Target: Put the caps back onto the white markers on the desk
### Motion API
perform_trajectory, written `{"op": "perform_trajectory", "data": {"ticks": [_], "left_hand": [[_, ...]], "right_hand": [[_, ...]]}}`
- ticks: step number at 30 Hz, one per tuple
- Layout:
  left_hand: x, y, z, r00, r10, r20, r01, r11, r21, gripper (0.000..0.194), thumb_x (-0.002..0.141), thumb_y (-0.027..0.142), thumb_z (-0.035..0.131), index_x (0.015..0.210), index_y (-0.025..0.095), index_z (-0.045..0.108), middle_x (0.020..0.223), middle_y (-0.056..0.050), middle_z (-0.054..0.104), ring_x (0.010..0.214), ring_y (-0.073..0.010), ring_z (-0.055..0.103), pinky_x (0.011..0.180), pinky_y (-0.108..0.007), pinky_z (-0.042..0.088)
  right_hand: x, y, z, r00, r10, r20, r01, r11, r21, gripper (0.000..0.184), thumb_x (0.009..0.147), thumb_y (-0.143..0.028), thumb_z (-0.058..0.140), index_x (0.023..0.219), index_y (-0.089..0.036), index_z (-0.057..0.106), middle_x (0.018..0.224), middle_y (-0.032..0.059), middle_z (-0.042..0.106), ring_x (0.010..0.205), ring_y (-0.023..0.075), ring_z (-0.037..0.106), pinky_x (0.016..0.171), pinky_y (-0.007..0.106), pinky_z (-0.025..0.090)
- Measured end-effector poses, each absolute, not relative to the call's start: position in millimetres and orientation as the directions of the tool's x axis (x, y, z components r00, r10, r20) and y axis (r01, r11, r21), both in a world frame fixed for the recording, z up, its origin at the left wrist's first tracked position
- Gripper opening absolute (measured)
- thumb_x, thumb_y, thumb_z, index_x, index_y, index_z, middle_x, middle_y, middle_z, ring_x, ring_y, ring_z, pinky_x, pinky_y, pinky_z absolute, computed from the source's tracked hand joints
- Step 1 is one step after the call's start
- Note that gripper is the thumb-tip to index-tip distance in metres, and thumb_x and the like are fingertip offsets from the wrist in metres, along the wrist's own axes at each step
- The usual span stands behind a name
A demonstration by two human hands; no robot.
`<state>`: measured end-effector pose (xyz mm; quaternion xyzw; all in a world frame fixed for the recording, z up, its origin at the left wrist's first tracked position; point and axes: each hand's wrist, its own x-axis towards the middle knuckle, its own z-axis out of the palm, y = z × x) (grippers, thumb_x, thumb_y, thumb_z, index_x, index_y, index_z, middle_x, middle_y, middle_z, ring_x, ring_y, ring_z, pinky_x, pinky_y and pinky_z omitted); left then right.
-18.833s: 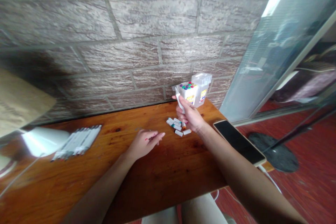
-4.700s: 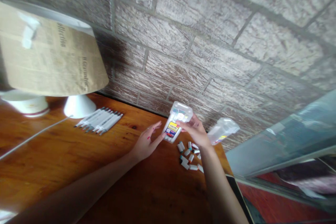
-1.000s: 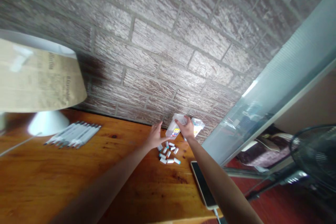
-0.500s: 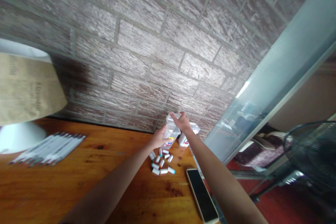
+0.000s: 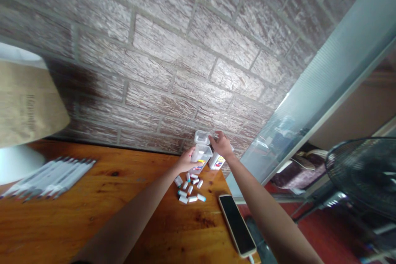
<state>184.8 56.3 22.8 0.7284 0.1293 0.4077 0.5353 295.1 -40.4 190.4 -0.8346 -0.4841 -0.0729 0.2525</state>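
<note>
- In the head view, we see our left hand [image 5: 186, 161] holding a clear plastic marker case [image 5: 202, 159], thumb across its front, just behind the loose marker caps [image 5: 190, 190] on the wooden table [image 5: 117, 181].
- The case's hinged lid [image 5: 202, 137] stands open.
- Our right hand [image 5: 221, 144] is curled beside that lid, in front of a second marker case [image 5: 217, 161]; we cannot tell whether its fingers grip anything.
- We have a phone [image 5: 237, 225] lying nearer us.

Both arms [image 5: 139, 206] reach forward, left hand [image 5: 186, 161] gripping, right hand [image 5: 222, 144] arched palm-down near it.
</note>
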Motion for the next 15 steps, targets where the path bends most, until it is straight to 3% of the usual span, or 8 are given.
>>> {"op": "perform_trajectory", "data": {"ticks": [2,4,6,10,15], "left_hand": [[184,55,23,0.642,0.618,0.454,-0.252,-0.389,0.886,0.075,0.064,0.033,0.085,0.13,0.02,0.052,0.122,-0.011,0.068,0.109,-0.0266,0.066,0.098,-0.041,0.051],[184,53,22,0.644,0.632,0.432,-0.246,-0.364,0.898,0.075,0.063,0.035,0.085,0.128,0.02,0.052,0.118,-0.011,0.069,0.107,-0.0269,0.067,0.098,-0.043,0.051],[183,52,21,0.633,0.666,0.395,-0.236,-0.32,0.917,0.073,0.061,0.038,0.086,0.124,0.021,0.054,0.115,-0.01,0.07,0.106,-0.0273,0.068,0.097,-0.044,0.051],[184,51,15,0.647,0.671,0.362,-0.24,-0.272,0.932,0.07,0.061,0.04,0.085,0.12,0.02,0.054,0.117,-0.011,0.07,0.107,-0.0273,0.068,0.094,-0.043,0.053],[189,49,7,0.668,0.674,0.316,-0.222,-0.225,0.949,0.065,0.063,0.041,0.084,0.116,0.019,0.054,0.115,-0.011,0.071,0.102,-0.026,0.07,0.089,-0.041,0.056]], "right_hand": [[291,-76,187,0.499,0.766,0.406,0.851,-0.346,-0.394,0.041,0.093,-0.044,0.054,0.125,-0.019,0.057,0.123,0.0116,0.067,0.104,0.022,0.069,0.091,0.031,0.052],[284,-124,177,0.419,0.783,0.46,0.844,-0.148,-0.516,0.034,0.091,-0.045,0.055,0.111,-0.019,0.065,0.116,0.0106,0.07,0.097,0.0223,0.07,0.077,0.029,0.055],[275,-180,159,0.416,0.804,0.425,0.77,-0.062,-0.635,0.036,0.092,-0.051,0.053,0.101,-0.02,0.069,0.106,0.0098,0.072,0.093,0.0231,0.07,0.07,0.029,0.056],[259,-292,111,0.537,0.798,0.273,0.606,-0.14,-0.783,0.036,0.089,-0.053,0.058,0.096,-0.022,0.073,0.098,0.0101,0.075,0.084,0.0235,0.072,0.066,0.029,0.057],[253,-382,64,0.76,0.624,0.178,0.436,-0.288,-0.852,0.055,0.076,-0.073,0.059,0.08,-0.022,0.079,0.076,0.0131,0.076,0.068,0.0283,0.073,0.055,0.034,0.059]]}}
